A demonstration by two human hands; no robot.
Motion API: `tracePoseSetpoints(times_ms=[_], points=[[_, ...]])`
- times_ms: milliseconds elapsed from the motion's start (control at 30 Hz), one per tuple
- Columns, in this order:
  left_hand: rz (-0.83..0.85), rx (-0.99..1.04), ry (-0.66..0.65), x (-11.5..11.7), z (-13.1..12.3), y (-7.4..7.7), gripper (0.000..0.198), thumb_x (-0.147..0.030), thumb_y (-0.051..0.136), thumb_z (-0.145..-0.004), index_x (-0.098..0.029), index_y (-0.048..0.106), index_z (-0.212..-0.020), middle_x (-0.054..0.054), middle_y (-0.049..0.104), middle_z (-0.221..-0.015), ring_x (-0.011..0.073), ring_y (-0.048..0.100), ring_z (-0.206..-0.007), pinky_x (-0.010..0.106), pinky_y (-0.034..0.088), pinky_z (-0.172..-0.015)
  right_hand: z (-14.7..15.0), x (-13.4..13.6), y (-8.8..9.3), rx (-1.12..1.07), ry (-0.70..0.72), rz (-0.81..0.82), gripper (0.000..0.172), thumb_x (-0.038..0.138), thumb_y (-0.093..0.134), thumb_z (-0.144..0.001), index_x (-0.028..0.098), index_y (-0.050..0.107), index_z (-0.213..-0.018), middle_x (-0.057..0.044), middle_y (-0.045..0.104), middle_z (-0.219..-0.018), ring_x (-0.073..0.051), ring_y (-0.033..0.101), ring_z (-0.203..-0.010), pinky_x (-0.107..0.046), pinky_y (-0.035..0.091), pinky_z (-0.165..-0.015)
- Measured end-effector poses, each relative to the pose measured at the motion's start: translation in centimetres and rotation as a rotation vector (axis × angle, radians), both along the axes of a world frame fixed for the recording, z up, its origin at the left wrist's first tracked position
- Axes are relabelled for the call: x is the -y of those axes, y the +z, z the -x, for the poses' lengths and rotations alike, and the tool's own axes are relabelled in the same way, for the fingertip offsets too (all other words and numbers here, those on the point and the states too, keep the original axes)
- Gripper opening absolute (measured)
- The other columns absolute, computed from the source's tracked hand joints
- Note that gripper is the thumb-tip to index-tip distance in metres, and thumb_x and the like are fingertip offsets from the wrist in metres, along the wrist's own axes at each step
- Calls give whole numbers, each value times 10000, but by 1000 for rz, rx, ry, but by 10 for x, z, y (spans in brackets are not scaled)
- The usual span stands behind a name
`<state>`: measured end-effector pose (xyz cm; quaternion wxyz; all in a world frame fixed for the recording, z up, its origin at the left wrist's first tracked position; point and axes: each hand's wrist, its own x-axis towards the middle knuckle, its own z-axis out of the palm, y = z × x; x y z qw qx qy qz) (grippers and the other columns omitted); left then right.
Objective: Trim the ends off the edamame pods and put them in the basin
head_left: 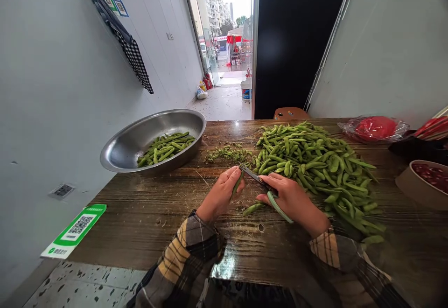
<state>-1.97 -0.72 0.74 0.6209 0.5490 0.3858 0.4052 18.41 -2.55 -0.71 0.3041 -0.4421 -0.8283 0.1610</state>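
Observation:
My left hand [224,190] pinches a green edamame pod [237,184] above the middle of the wooden table. In my right hand [289,195] is a pair of scissors [252,174] with pale green handles, its blades reaching to the pod's upper tip. Just below the scissors a loose pod [253,209] lies on the wood. Small cut-off ends [229,154] are scattered beyond my hands. A big heap of pods [311,163] spreads to the right, and a steel basin [119,151] at the left holds a smaller batch.
Along the table's right side are a red item in clear plastic [376,128] and a paper bowl [416,189] with dark red contents. A green QR-code card [79,228] sits at the left edge. Past the table, a doorway opens onto a street, with a bucket [246,90] beside it.

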Motion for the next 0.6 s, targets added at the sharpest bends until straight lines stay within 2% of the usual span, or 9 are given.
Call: tracePoseSetpoints(times_ms=[167, 400, 600], points=[[-84, -171, -86, 4, -5, 0, 392, -546, 467, -890, -165, 511, -815, -40, 446, -581, 75, 340, -505, 212, 289, -486, 2, 0, 0, -2, -27, 19, 485, 339, 710, -798, 209, 578, -1247, -73, 635, -1040, -205, 636, -840, -321, 523, -704], [74, -93, -130, 2, -2, -4, 441, -586, 458, -876, -153, 542, -873, -63, 390, -547, 61, 256, -439, 208, 215, -433, 1, -2, -3, -5, -10, -4, 400, 338, 662, -839, 217, 598, -1215, -67, 648, -1001, -205, 641, -870, -328, 516, -759], [87, -150, -183, -4, 8, -4, 447, -579, 475, -869, -142, 566, -866, -55, 411, -534, 63, 280, -439, 208, 221, -438, -1, 0, 1, 82, -11, 22, 374, 330, 675, -832, 204, 611, -1177, -71, 647, -1018, -212, 648, -876, -311, 507, -746]])
